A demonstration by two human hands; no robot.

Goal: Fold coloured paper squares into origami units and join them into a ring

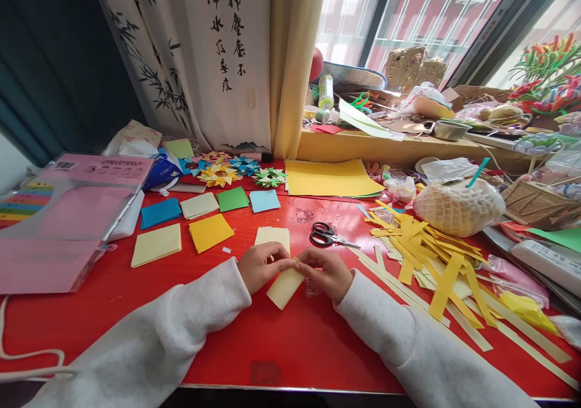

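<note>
Near the frame's lower middle, my left hand (259, 267) and right hand (327, 273) both pinched a folded pale yellow paper (285, 287) on the red table (281, 341).

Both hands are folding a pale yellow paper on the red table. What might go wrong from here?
The left hand and right hand pinch the pale yellow paper only at its far end, so the crease may run crooked. The scissors lie just beyond the right hand; a reach forward might bump them. The loose yellow strips beside the right sleeve may get swept off.
</note>
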